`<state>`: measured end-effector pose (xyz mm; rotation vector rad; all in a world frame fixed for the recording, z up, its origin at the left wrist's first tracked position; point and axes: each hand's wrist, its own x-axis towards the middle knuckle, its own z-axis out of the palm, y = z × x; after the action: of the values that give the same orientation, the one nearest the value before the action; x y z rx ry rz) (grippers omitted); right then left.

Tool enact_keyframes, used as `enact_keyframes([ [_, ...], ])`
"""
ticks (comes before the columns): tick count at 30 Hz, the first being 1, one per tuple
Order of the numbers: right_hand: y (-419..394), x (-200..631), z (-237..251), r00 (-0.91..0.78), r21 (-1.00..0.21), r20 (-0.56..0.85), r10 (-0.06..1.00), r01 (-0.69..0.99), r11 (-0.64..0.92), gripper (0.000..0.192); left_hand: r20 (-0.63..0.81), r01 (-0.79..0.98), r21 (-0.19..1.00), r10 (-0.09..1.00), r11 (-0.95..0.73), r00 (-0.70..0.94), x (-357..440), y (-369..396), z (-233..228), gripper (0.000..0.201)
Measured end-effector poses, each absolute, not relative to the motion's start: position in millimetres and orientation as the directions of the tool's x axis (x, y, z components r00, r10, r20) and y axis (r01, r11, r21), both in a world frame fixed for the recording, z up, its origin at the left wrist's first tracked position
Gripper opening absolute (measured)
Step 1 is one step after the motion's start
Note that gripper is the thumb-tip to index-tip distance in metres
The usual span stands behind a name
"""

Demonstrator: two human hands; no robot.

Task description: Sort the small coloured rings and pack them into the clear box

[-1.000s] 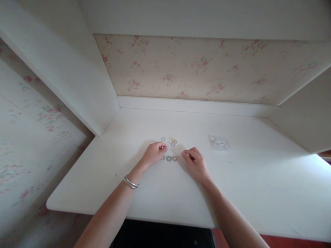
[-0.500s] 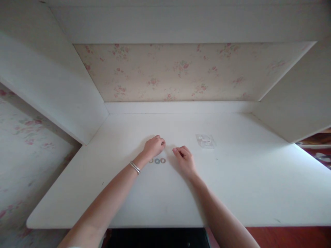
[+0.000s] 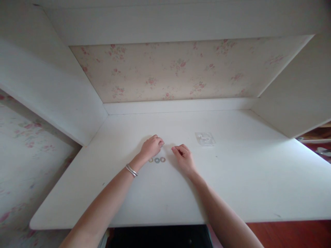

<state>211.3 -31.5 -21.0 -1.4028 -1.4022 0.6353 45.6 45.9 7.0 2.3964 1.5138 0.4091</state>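
Note:
My left hand (image 3: 151, 146), a silver bangle on its wrist, is closed with thumb and fingers pinched together. A tiny greyish bit shows at its fingertips, too small to name. My right hand (image 3: 184, 159) is closed in a pinch a short way to the right; what its fingers hold, if anything, is hidden. Just below the left hand, three small rings lie in a row on the white desk (image 3: 155, 196): a yellowish ring (image 3: 151, 160), a blue-grey ring (image 3: 157, 160) and a brownish-pink ring (image 3: 162, 159). The left wrist is close to the yellowish ring.
A clear plastic case (image 3: 205, 139) lies on the desk beyond my right hand. White side panels (image 3: 59, 75) and a raised back edge (image 3: 181, 105) bound the desk, with flowered wallpaper (image 3: 165, 72) behind. Something black (image 3: 157, 237) sits below the front edge.
My left hand has shifted slightly left and turned a little, showing the greyish bit at its fingertips. The right hand stays nearly in place. The camera view has tilted slightly.

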Motion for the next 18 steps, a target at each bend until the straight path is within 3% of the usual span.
enact_keyframes([
  [11, -30, 210, -22, 0.191, -0.897, 0.265, 0.945, 0.409, 0.169, 0.036, 0.229, 0.714, 0.541, 0.895, -0.444, 0.383, 22, 19, 6, 0.025],
  [18, -29, 209, -24, 0.194, -0.894, 0.246, 0.95, 0.425, 0.145, 0.034, 0.204, 0.706, 0.496, 0.858, -0.506, 0.472, 21, -13, 10, 0.025],
])
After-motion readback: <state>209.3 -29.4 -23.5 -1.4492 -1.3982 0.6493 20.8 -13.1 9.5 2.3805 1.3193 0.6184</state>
